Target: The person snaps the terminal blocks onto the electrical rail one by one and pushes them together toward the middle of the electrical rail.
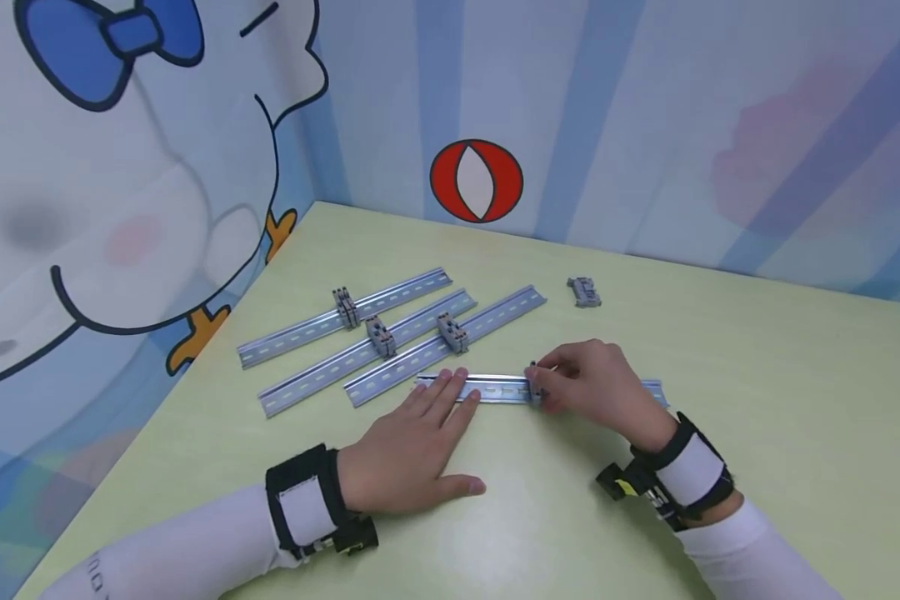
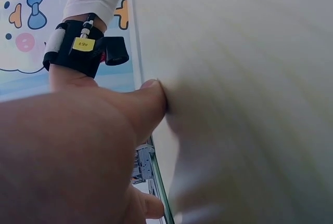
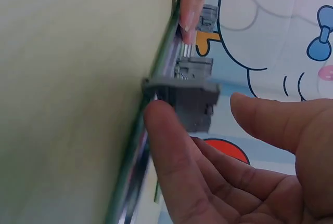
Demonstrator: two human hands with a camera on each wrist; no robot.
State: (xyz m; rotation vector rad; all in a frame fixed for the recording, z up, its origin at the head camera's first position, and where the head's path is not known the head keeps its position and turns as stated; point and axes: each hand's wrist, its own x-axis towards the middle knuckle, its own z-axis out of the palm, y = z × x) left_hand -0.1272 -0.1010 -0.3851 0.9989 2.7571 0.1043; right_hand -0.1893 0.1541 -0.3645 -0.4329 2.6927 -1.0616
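Note:
A grey terminal block [image 1: 536, 383] stands across the nearest slotted metal rail [image 1: 498, 389]. My right hand [image 1: 596, 385] is at this block; in the right wrist view, one fingertip touches the block [image 3: 190, 104] low down by the rail, while the thumb stands slightly apart from it. My left hand [image 1: 412, 450] lies flat, its outstretched fingertips resting on the rail's left end and its thumb spread out over the table.
Behind the left hand lie three more slotted rails [image 1: 288, 337], each carrying grey terminal blocks [image 1: 380, 337] near its middle. Another terminal block piece [image 1: 585, 292] lies at the back right of the yellow-green table [image 1: 757, 400]. Painted walls [image 1: 645, 125] border the table's back and left.

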